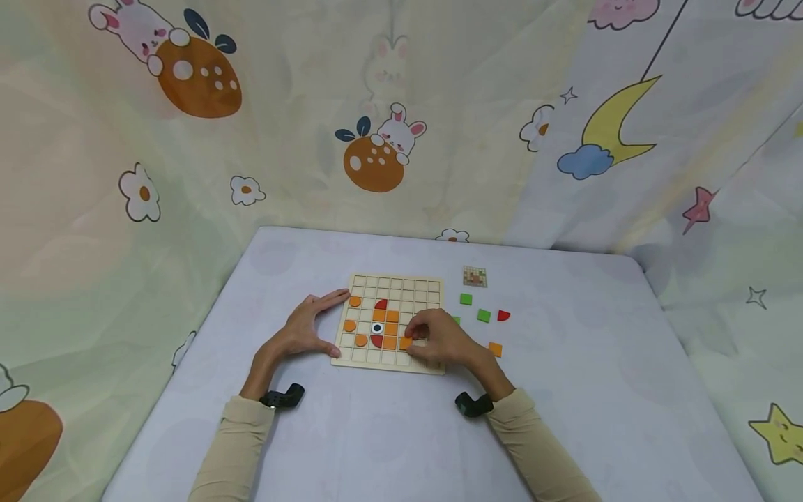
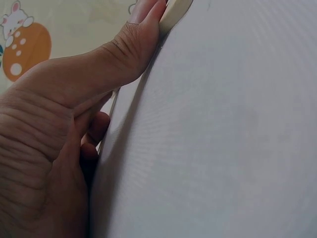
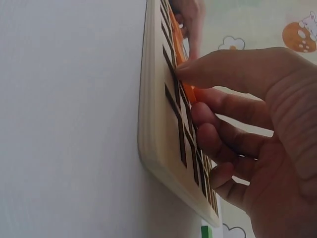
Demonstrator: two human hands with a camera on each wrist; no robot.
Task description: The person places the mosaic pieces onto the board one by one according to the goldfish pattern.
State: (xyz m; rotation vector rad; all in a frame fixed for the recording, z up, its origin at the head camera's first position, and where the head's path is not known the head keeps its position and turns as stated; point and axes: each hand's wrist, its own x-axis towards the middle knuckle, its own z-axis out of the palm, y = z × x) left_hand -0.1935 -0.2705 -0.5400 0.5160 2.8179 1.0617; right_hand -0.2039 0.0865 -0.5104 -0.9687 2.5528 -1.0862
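A wooden grid board [image 1: 389,284] lies on the table, shown edge-on in the right wrist view. My left hand [image 1: 301,326] spans its left edge, with thumb and forefinger spread and touching the rim; in the left wrist view the thumb [image 2: 131,47] presses the board's edge. Over the lower right part of the grid, my right hand [image 1: 442,338] pinches an orange square tile [image 1: 405,344] between thumb and fingers, down at the board's surface. Left of it are orange square tiles [image 1: 389,329], red quarter-round tiles [image 1: 380,305], an eye tile [image 1: 377,328] and orange round tiles [image 1: 349,325].
Right of the board lie green square tiles [image 1: 484,316], a red quarter-round tile [image 1: 504,316] and an orange square tile [image 1: 495,349]. A small pattern card [image 1: 475,277] sits at the back right. The white table [image 1: 389,432] backs onto a printed curtain [image 1: 301,125].
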